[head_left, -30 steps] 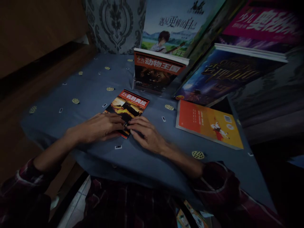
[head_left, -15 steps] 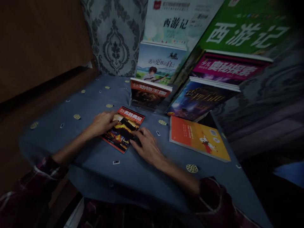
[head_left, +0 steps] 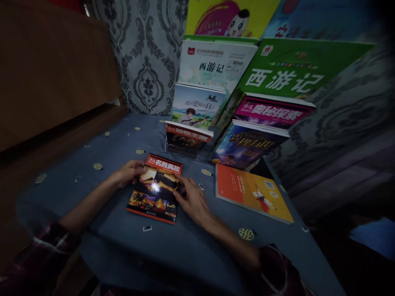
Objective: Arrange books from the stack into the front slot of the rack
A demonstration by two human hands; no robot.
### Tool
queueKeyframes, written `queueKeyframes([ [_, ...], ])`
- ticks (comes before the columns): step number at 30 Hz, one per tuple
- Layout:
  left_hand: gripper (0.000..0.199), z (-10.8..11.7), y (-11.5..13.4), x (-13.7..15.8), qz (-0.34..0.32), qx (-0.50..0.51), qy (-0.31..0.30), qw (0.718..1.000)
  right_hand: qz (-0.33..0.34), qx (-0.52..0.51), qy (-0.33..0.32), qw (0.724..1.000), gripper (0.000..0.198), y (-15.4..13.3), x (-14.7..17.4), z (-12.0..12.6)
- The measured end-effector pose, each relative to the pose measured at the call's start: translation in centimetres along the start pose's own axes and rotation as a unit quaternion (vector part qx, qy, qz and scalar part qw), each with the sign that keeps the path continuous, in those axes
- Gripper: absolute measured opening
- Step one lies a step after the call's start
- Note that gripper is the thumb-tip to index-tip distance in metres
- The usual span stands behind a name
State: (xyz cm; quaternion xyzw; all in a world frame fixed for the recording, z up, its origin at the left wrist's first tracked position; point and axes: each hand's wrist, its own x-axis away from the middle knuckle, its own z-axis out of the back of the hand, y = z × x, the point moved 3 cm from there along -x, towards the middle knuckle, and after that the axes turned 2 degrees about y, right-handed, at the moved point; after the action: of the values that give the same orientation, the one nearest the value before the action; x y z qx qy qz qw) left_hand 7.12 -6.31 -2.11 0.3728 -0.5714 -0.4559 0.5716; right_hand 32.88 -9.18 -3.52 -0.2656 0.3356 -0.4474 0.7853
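A small red-edged book [head_left: 154, 185] with a dark picture cover and Chinese title lies between my hands above the patterned cloth; whether it is fully raised off the cloth I cannot tell. My left hand [head_left: 129, 172] grips its upper left edge, thumb on the cover and fingers curled at the side. On the right edge, my right hand [head_left: 193, 197] pinches the book with thumb and forefinger. Glare shows on the middle of the cover. Beyond it, a book with a brown animal cover [head_left: 188, 139] stands at the front of a clear stand.
Tiered books lean up behind, including a purple-blue book [head_left: 251, 142], a magenta book [head_left: 274, 111] and a green book [head_left: 284, 68]. An orange-yellow book [head_left: 253, 191] lies flat at the right of the blue tablecloth [head_left: 101, 193]. A wooden panel [head_left: 55, 70] borders the left.
My view has tilted upward, showing more books at the top. The book between my hands has turned and shows more of its cover. My left fingers have shifted to its edge.
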Motion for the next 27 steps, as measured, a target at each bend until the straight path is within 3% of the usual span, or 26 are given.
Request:
queueKeyframes([
  [4,0.053,-0.5,0.0,0.4,0.0,0.052,-0.025,0.998,-0.113,-0.149,0.024,0.982,0.066,1.4,-0.6,0.2],
  [7,0.056,-0.8,0.1,0.6,-0.008,0.063,-0.044,0.997,-0.222,-0.288,-0.025,0.931,0.067,1.5,-0.7,-0.1],
  [9,0.054,-1.0,0.4,0.5,-0.012,0.059,-0.05,0.997,-0.245,-0.354,-0.064,0.9,0.061,1.0,-0.8,0.0],
  [13,0.047,-1.6,2.0,-0.1,-0.034,0.053,-0.043,0.997,-0.227,-0.401,-0.03,0.887,0.048,0.1,-1.7,1.3],
  [20,0.045,-2.6,6.4,-2.2,-0.083,0.062,-0.035,0.994,-0.181,-0.385,0.067,0.903,0.039,0.0,-4.4,4.4],
  [27,0.045,-3.3,8.6,-4.6,-0.147,0.062,-0.013,0.987,-0.142,-0.35,0.111,0.919,0.039,0.3,-7.0,6.5],
])
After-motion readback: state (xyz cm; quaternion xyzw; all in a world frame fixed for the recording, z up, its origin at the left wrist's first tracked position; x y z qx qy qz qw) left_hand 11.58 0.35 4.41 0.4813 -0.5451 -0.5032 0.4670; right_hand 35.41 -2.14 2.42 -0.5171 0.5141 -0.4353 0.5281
